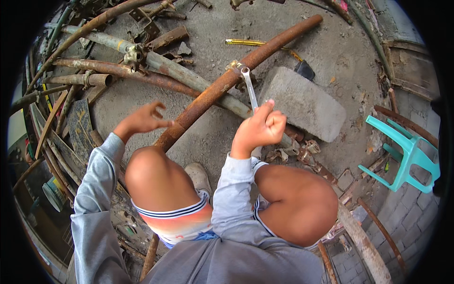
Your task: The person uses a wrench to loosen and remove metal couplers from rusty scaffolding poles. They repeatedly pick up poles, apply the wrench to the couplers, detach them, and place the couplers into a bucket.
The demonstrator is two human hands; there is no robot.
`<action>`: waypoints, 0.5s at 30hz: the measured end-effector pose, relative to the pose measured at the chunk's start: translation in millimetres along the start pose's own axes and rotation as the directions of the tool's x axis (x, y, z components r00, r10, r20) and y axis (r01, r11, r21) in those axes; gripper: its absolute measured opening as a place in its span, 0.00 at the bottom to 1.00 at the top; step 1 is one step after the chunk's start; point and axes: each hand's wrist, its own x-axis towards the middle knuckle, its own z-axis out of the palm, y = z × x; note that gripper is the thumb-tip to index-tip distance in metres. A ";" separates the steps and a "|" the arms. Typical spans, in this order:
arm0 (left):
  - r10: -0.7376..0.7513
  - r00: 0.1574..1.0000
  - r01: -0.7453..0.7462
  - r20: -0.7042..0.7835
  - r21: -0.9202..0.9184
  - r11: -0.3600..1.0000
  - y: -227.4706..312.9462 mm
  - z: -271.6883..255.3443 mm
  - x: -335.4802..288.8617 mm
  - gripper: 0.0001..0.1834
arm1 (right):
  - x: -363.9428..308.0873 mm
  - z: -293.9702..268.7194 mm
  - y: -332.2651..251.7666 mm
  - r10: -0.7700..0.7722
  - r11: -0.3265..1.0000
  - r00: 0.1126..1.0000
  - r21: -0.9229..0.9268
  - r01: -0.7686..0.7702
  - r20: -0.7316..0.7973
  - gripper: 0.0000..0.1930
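A rusty steel pipe lies slantwise in front of me, crossing over a grey metal pipe. Around the rusty pipe sits a metal scaffold clamp. My right hand is closed on a silver wrench, whose ring end is at the clamp, on its right side. Whether that ring is seated on a nut is too small to tell. My left hand hovers beside the lower part of the rusty pipe, fingers apart and slightly curled, holding nothing.
A concrete block lies right of the clamp. Near it are a black tape measure case and a yellow tape. Rusty pipes and clamps crowd the left. A teal plastic stool lies on its side at right.
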 end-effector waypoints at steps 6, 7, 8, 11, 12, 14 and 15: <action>0.045 0.967 -0.089 -0.251 -0.166 0.982 -44.2 108.9 1.2 0.41 | 11.0 4.7 -6.0 -0.108 0.977 0.972 -0.161 0.144 0.210 0.19; 0.052 0.948 -0.096 -0.313 -0.126 0.987 -34.4 105.8 -3.7 0.40 | 14.9 1.6 -14.1 -0.106 0.945 0.938 -0.259 0.199 0.331 0.12; -0.051 0.949 0.005 -0.311 -0.148 0.989 -22.7 102.9 -9.5 0.37 | 19.9 2.0 -18.4 -0.140 0.927 0.907 -0.269 0.262 0.398 0.11; -0.008 0.940 -0.001 -0.342 -0.027 1.000 -24.9 102.6 -5.2 0.28 | 32.3 -4.9 -27.8 -0.180 0.753 0.729 -0.384 0.534 0.660 0.11; 0.027 0.946 -0.036 -0.324 -0.023 0.999 -29.1 104.5 0.1 0.26 | 35.6 -7.1 -33.2 -0.114 0.666 0.689 -0.460 0.588 0.716 0.10; 0.100 0.951 -0.121 -0.292 -0.055 0.991 -34.3 97.8 2.4 0.27 | 41.3 -7.3 -47.7 0.074 0.463 0.621 -0.578 0.672 0.780 0.10; 0.132 0.946 -0.160 -0.296 -0.074 0.984 -39.7 94.4 2.7 0.29 | 43.9 -3.3 -49.4 0.217 0.348 0.517 -0.560 0.752 0.828 0.09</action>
